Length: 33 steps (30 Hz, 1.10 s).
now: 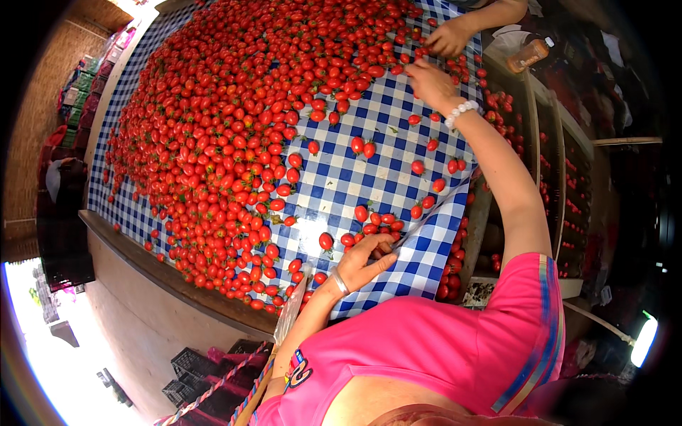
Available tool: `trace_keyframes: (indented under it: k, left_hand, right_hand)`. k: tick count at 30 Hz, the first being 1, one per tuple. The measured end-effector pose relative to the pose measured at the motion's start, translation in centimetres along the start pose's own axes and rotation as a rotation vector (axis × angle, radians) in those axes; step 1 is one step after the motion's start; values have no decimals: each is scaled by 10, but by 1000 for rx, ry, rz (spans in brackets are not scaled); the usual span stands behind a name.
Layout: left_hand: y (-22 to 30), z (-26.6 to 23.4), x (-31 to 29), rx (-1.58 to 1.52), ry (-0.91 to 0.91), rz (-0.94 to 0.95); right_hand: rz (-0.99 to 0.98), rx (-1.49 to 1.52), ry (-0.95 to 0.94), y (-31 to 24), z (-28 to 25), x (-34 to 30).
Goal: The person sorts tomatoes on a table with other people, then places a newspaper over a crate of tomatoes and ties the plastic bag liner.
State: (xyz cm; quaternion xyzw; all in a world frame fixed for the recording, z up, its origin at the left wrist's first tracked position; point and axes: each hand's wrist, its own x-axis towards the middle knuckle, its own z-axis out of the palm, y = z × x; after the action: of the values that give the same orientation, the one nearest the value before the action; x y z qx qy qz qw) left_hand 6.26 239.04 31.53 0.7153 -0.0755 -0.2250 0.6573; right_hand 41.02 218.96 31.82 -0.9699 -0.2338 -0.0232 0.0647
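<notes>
A large heap of red cherry tomatoes (213, 135) covers much of a blue-and-white checked cloth (341, 184). My left hand (364, 263), with a silver bangle at the wrist, rests low over the cloth beside a small cluster of tomatoes (380, 224). Its fingers curve loosely, thumb apart, and no tomato shows in its grasp. Farther off, my right hand (433, 86), wearing a pale bead bracelet (462, 112), reaches across the cloth at the heap's right edge. Its fingers are stretched toward a few tomatoes, with nothing visible in them.
Another person's hand (452, 35) works just beyond my right hand. Along the right run wooden-sided compartments (529, 135) with more tomatoes, and a bottle of orange-brown drink (529, 55) lies near them. A wooden edge (170, 273) bounds the table; black crates (192, 373) stand below it.
</notes>
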Motion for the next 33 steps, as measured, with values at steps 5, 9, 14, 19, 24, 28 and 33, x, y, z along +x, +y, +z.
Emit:
trace_keyframes:
  k: [5, 9, 14, 19, 24, 28, 33]
  left_hand:
    - [-14, -4, 1, -334, 183, -41]
    - [-15, -12, 2, -390, 330, -95]
    - [-23, -15, 5, -459, 483, -145]
    - [-31, -17, 4, -519, 591, -222]
    - [-33, -26, 3, -724, 806, -334]
    - [-40, -26, 3, -861, 824, -294]
    - [-42, -23, 8, -808, 872, -283]
  right_hand:
    - [-31, 314, 67, -109, 50, 51]
    - [-138, 372, -212, -111, 47, 69]
    - [-241, 427, -75, -120, 57, 50]
    - [-565, 560, -159, -165, 65, -12]
    - [-807, 401, -197, -148, 42, -63]
    - [-686, 241, -201, -76, 19, -76]
    - [-248, -96, -230, 24, -3, -77]
